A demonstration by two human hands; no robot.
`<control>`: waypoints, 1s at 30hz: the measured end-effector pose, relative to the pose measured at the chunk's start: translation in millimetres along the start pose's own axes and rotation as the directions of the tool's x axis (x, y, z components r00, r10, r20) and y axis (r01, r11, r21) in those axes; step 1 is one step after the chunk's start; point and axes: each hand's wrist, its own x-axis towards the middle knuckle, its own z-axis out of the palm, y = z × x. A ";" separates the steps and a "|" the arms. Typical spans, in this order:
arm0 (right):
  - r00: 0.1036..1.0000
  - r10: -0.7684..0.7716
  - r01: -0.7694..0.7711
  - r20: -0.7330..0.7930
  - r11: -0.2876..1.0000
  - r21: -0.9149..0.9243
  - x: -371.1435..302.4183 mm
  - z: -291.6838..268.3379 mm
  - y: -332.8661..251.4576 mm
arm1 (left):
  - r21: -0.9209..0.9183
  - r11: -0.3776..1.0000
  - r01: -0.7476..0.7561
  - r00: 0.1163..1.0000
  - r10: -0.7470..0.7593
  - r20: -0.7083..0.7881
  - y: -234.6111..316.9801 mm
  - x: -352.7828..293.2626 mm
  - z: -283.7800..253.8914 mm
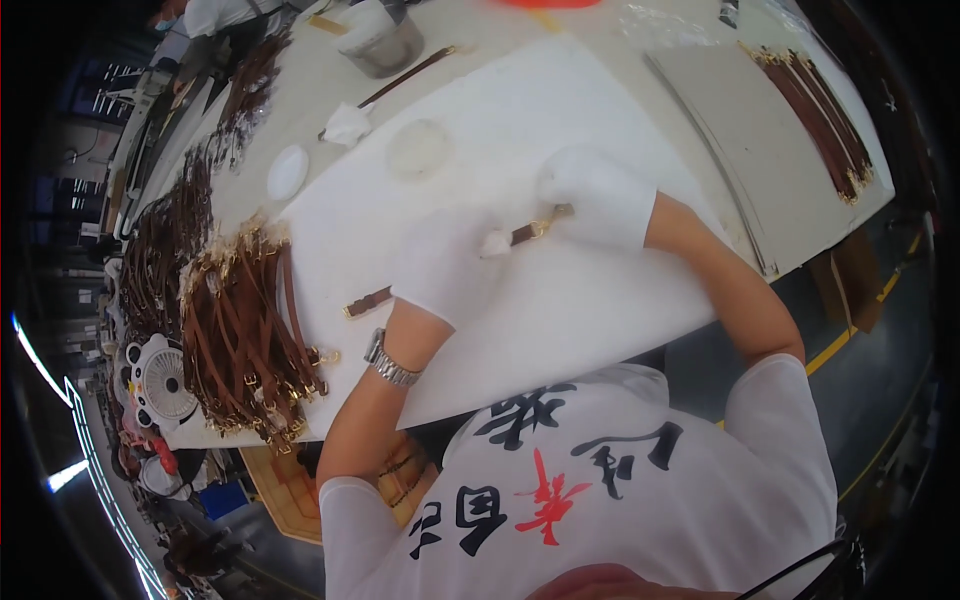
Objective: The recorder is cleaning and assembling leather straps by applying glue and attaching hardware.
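Gloved hands working a brown leather strap on a white surface (600, 130).

The left hand (440, 270) presses the strap (524, 233) flat; its grip looks clenched around a white wad. The right hand (595, 195) pinches the gold buckle end. Glossy buckled straps (250, 340) lie piled left of the grip.

Two white-gloved hands over the white sheet (560, 300): left hand (440, 270), right hand (595, 200). One brown strap (525, 233) between them, gold buckle fitted. One wristwatch (388, 362). One heap of brown straps (245, 340) at the left edge, too tangled to count. One row of straps (815, 115) at the far right, roughly ten. One grey tub (385, 40). One small white dish (288, 172). One desk fan (165, 378). One long stick (405, 78).
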 end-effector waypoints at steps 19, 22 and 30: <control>0.996 -0.052 0.054 -0.067 0.998 0.028 -3.1 7.1 -9.8 | 0.125 0.992 -0.010 0.986 -0.011 0.168 13.3 12.7 15.9; 0.983 -0.086 0.078 -0.163 0.996 -0.054 -10.2 11.0 0.7 | 0.152 0.988 0.020 0.978 -0.051 0.203 -10.1 -22.1 -2.6; 0.972 -0.184 0.175 -0.146 0.982 -0.076 -7.5 15.8 4.1 | 0.191 0.964 0.184 0.959 -0.219 0.182 -2.6 -2.6 -16.4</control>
